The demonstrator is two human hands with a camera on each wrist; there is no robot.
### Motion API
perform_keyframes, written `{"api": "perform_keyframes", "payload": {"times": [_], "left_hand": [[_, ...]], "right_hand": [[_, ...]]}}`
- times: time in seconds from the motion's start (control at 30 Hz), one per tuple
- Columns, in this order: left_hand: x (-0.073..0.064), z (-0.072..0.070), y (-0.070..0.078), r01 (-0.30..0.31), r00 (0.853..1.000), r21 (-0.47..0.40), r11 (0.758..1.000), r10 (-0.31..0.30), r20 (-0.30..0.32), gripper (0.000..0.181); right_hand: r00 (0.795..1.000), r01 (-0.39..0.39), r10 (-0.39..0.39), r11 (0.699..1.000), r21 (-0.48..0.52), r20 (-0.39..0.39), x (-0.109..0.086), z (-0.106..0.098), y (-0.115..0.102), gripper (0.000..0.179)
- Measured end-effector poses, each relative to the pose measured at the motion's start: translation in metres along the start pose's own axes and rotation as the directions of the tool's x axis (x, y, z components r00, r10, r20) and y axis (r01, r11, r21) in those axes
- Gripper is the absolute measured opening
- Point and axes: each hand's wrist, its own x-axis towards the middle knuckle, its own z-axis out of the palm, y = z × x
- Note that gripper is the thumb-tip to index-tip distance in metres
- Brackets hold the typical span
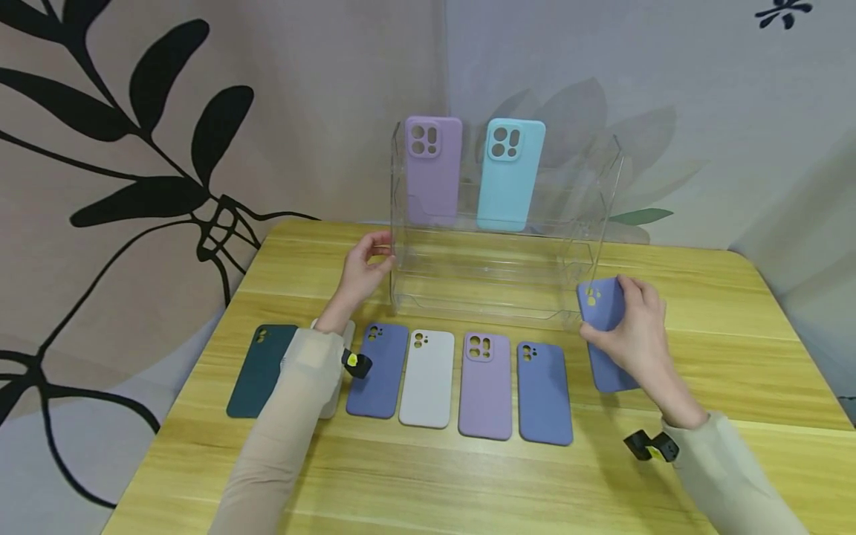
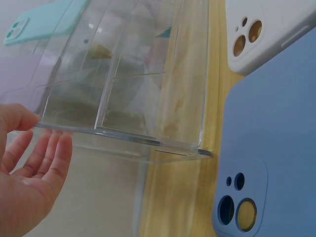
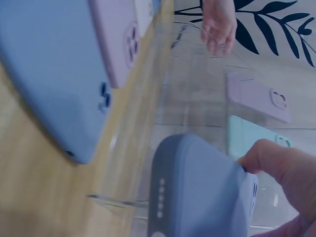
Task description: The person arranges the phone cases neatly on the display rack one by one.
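Note:
My right hand [image 1: 631,327] grips a blue phone case [image 1: 605,308] by its edges, tilted up beside the right end of a clear acrylic rack [image 1: 481,271]. In the right wrist view the case [image 3: 197,192] shows its bottom edge with small holes. At the rack's left end my left hand [image 1: 364,271] touches the side panel; in the left wrist view its thumb and fingers meet the panel's edge from either side. Standing in the rack's upper tier are a purple phone case [image 1: 433,174] and a turquoise phone case [image 1: 511,178].
Along the front of the wooden table [image 1: 414,483] lies a row of phone cases: dark green [image 1: 257,375], a pale one partly under the left sleeve, blue [image 1: 377,371], white [image 1: 428,383], purple [image 1: 486,394] and blue [image 1: 545,397]. A patterned curtain [image 1: 321,111] hangs behind.

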Motion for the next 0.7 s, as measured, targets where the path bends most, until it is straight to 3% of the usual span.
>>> {"api": "perform_keyframes", "payload": {"times": [0.5,0.7], "left_hand": [[-0.001,0.0,0.001,-0.022,1.0,0.012,1.0,0.022,0.008,0.038],[-0.002,-0.001,0.002,-0.027,1.0,0.018,0.999,0.027,0.014,0.038]], "right_hand": [[0.981,0.16,-0.154,0.986,0.042,-0.115,0.044,-0.014,-0.024,0.077],[0.98,0.159,-0.152,0.986,0.045,-0.129,0.065,-0.019,-0.036,0.078]]}}
